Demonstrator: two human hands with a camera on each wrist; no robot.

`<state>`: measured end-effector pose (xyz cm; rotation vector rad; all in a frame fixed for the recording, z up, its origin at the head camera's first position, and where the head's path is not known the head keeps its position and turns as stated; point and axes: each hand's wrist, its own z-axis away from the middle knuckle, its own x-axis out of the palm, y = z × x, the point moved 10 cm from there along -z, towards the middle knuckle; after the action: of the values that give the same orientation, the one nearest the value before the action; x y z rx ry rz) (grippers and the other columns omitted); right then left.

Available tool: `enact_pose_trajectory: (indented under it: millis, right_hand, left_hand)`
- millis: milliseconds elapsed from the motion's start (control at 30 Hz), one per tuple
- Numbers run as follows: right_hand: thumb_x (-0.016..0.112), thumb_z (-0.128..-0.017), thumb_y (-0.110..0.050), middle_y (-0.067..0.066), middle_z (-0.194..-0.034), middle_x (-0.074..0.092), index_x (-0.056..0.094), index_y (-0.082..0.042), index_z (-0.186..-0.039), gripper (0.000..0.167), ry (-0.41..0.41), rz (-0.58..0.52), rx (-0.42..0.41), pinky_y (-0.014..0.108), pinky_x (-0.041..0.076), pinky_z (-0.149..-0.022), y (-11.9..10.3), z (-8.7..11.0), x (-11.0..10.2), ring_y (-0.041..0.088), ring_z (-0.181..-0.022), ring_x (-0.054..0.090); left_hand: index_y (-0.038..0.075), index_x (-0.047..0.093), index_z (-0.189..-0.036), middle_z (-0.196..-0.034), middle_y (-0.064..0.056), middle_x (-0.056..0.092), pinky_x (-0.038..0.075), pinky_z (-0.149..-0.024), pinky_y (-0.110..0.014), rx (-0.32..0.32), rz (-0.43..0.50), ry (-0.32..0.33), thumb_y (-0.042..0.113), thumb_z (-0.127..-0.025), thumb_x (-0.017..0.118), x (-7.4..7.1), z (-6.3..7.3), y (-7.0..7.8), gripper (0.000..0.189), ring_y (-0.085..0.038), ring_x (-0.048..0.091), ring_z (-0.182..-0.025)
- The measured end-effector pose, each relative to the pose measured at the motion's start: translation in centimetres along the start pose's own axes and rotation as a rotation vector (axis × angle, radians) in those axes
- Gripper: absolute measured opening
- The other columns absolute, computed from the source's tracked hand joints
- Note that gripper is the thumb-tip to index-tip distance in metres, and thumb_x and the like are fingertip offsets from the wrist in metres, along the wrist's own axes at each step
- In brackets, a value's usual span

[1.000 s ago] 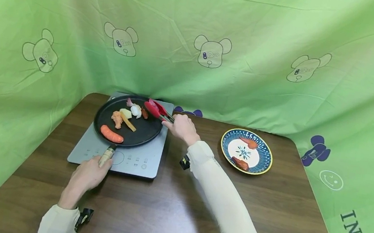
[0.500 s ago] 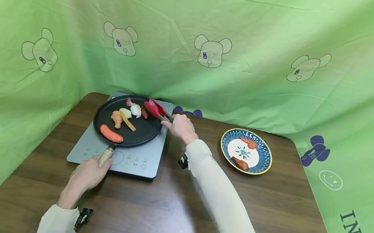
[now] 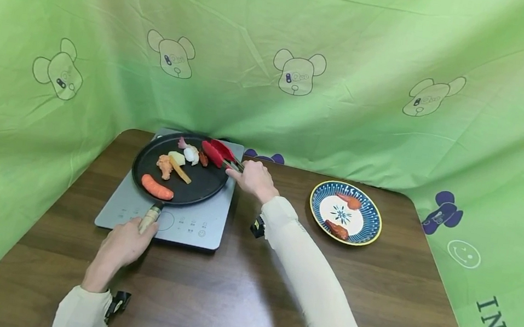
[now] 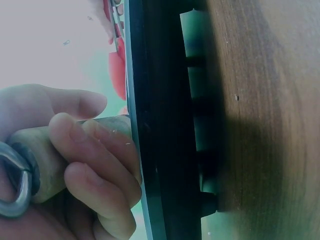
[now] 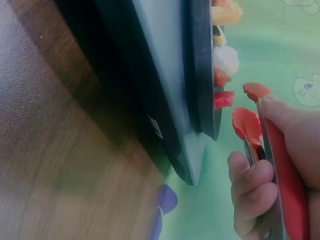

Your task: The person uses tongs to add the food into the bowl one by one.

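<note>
My left hand (image 3: pixel 127 241) grips the pale handle (image 3: pixel 150 217) of a round black frying pan (image 3: pixel 206 189); its curled fingers (image 4: pixel 100 182) show in the left wrist view. Red-tipped tongs (image 3: pixel 218 153) are held in my right hand (image 3: pixel 256 179), their tips apart over the pan's right side. In the right wrist view, a small red piece (image 5: pixel 223 99) shows at the pan's rim near the tongs; its kind is unclear. The pan holds a sausage (image 3: pixel 156 187), a fried chicken piece (image 3: pixel 164 166), a yellowish stick (image 3: pixel 179 171), a shrimp (image 3: pixel 190 154) and a reddish-brown piece (image 3: pixel 203 159).
Beneath the pan is a grey induction cooker (image 3: pixel 201 227) on the wooden table (image 3: pixel 234 298). A blue-and-white plate (image 3: pixel 370 220) stands to the right, bearing a drumstick-like piece (image 3: pixel 349 201) and a browned wing (image 3: pixel 336 229). Green cloth (image 3: pixel 230 104) hangs close behind the table.
The tongs' red tips have spread a little farther apart over the pan. My left hand, the pan and the plate look unmoved.
</note>
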<state>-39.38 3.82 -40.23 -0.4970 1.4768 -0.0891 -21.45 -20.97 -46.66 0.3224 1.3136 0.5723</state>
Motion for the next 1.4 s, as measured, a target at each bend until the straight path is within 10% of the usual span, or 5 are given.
enact_pose_trajectory:
  millis: [633,1400]
  right_hand:
    - [0.053,-0.086,-0.063,0.006,-0.074,0.057,0.060,-0.009,-0.094,0.055,0.089,0.027,-0.008,0.039,0.046,-0.060,1.7,2.3,-3.3,0.024,-0.069,0.058]
    - [0.062,-0.079,-0.064,0.005,-0.061,0.049,0.055,-0.006,-0.083,0.059,0.163,0.183,-0.032,0.042,0.042,-0.053,8.8,8.8,-8.9,0.026,-0.058,0.052]
  left_hand:
    - [-0.003,0.053,-0.106,-0.071,-0.011,0.046,0.034,-0.049,-0.035,0.029,-0.020,0.030,0.051,-0.096,0.039,-0.1,-0.4,0.1,0.057,-0.024,0.045,-0.059]
    - [-0.005,0.051,-0.112,-0.072,-0.011,0.044,0.033,-0.050,-0.034,0.019,-0.021,0.014,0.052,-0.095,0.039,-0.1,-0.2,0.0,0.061,-0.024,0.044,-0.060]
